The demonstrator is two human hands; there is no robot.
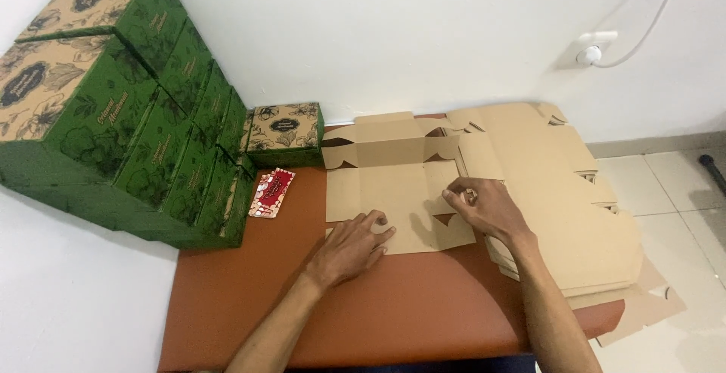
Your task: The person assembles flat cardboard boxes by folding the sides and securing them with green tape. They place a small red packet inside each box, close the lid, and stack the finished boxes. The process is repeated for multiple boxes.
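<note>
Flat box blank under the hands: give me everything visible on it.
The blank is plain brown cardboard, unprinted on the side shown, die-cut with flaps and notched tabs. It lies on the reddish-brown mat, mostly flat, with its far panel folded up. The left hand presses its near edge; the right hand pinches a right-side flap. A stack of like blanks lies at its right.

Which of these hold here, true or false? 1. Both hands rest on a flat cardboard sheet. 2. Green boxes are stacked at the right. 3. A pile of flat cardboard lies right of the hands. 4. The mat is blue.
1. True: the left hand and right hand press the cardboard sheet.
2. False: the green boxes stand at the left.
3. True: the cardboard pile lies there.
4. False: the mat is reddish-brown.
</note>
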